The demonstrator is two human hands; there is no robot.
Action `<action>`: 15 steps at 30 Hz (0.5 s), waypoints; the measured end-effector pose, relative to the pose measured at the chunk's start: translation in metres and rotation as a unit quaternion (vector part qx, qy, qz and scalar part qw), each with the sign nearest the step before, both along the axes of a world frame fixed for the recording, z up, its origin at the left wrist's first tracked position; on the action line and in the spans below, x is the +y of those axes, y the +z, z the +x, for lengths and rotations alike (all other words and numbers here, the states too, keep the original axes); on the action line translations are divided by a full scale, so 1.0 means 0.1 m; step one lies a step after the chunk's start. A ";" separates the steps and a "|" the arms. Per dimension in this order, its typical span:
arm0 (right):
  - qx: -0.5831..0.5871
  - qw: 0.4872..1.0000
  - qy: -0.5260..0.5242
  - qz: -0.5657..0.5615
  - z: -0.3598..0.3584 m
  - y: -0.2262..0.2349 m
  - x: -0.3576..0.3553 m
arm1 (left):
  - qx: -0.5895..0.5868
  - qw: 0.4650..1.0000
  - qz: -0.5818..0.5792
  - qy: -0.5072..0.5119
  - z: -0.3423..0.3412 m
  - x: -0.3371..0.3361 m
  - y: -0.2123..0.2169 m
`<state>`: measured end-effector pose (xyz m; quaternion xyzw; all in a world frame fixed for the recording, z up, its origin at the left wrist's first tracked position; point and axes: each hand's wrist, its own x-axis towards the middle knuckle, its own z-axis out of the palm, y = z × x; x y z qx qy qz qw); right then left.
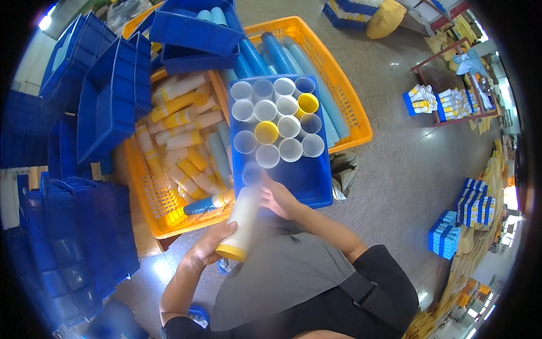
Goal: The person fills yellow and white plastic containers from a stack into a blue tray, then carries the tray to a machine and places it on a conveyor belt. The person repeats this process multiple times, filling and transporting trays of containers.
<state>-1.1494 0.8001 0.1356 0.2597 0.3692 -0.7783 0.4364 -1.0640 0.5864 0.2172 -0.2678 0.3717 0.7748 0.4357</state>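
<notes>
My left hand (210, 244) is closed round the lower part of a long white tube (245, 217) with a yellow end band. The tube is tilted, its yellow end toward me and its far end at the near left corner of a blue crate (307, 183). My right hand (278, 199) has its fingers stretched out beside the tube's upper end; blur hides whether they touch it. One more round tube mouth (252, 174) shows just beyond, at the crate's left side. Inside the crate, several white tubes (267, 155) stand upright in rows, with two yellow-lined ones (266, 133) among them.
Left of the crate, an orange basket (164, 230) holds loose white, yellow and blue tubes. Behind it another orange basket (361, 121) contains long blue tubes. Blue bins (110, 96) are piled at left. Stacked tubes (443, 234) stand on the floor at right.
</notes>
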 end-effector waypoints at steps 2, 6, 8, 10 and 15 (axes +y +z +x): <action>0.343 0.920 0.048 0.183 0.11 0.13 0.10 | 0.085 0.995 -0.051 -0.023 -0.03 -0.01 0.03; 0.760 0.477 0.215 0.385 0.35 0.35 0.43 | 0.224 0.969 -0.068 -0.077 -0.09 0.04 -0.04; 0.762 0.454 0.287 0.362 0.42 0.39 0.46 | 0.259 0.963 -0.033 -0.069 -0.13 0.10 -0.12; 0.746 0.477 0.222 0.408 0.45 0.37 0.42 | 0.307 0.942 -0.131 -0.022 -0.20 0.23 -0.22; 0.755 0.448 0.155 0.452 0.37 0.26 0.47 | 0.555 0.672 -0.490 -0.016 -0.34 0.50 -0.39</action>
